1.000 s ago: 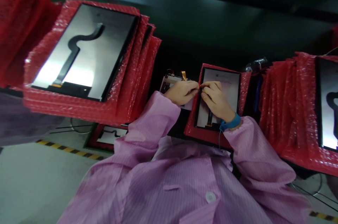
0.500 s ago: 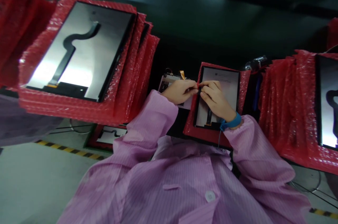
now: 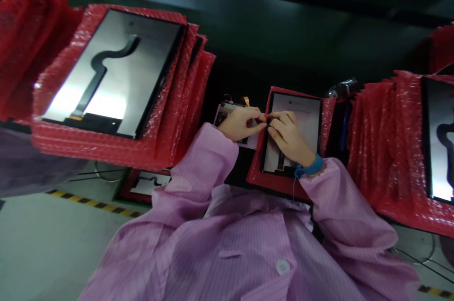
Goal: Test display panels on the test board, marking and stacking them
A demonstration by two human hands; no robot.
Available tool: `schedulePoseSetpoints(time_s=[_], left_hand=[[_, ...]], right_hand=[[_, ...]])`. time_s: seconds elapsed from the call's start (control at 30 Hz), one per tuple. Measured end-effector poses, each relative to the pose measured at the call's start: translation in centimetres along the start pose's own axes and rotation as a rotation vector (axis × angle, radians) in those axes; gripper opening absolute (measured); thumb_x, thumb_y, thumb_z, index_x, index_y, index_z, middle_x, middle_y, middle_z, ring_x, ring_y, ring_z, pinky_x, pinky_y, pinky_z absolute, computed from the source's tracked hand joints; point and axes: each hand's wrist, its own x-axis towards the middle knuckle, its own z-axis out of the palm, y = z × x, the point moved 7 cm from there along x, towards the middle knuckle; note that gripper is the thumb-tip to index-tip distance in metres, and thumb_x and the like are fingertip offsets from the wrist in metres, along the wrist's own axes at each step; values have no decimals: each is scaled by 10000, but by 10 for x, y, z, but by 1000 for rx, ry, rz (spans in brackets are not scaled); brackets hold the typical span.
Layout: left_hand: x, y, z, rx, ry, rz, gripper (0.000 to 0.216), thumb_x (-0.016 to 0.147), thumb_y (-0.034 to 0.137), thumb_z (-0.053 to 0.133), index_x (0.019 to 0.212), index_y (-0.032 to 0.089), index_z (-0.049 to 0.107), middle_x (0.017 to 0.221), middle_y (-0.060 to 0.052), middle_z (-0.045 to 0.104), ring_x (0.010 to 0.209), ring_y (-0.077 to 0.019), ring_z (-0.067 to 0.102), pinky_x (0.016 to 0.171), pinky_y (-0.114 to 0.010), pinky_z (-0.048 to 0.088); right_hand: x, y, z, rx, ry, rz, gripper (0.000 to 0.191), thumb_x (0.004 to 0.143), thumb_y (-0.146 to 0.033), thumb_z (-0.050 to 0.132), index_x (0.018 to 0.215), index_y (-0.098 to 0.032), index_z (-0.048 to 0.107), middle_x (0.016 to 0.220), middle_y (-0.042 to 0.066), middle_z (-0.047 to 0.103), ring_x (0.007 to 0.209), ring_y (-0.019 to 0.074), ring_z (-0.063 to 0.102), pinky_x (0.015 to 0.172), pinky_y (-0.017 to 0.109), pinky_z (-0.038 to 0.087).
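In front of me a display panel lies on a red bubble-wrap sheet, its silvery back facing up. My left hand is pinched at the panel's left edge, and whatever its fingertips hold is too small to name. My right hand, with a blue wrist strap, rests over the panel; its fingertips press together at the same edge, close to the left ones. A dark flex cable shows partly below the right hand. Partly behind my left hand sits a device with exposed inner parts.
A tall stack of red bubble-wrap sheets on the left carries another display panel. More bubble wrap and a panel stand at the right. A clear plastic piece lies behind. Another person's sleeve shows at far left.
The view has shifted slightly, so the stacks sit a little lower. My left thumb and index finger show a wider gap behind their tips; both hands stay at the panel's left edge.
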Motion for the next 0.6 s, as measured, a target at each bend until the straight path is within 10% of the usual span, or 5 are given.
schedulePoseSetpoints(time_s=[0.6], left_hand=[[0, -4, 2, 0, -4, -62, 83, 839, 212, 664, 769, 168, 678, 745, 12, 653, 592, -81, 509, 589, -214, 420]], right_hand=[[-1, -1, 2, 3, 8, -11, 279, 1045, -355, 388, 985, -206, 616, 1235, 103, 622, 1192, 259, 478, 1073, 483, 407]])
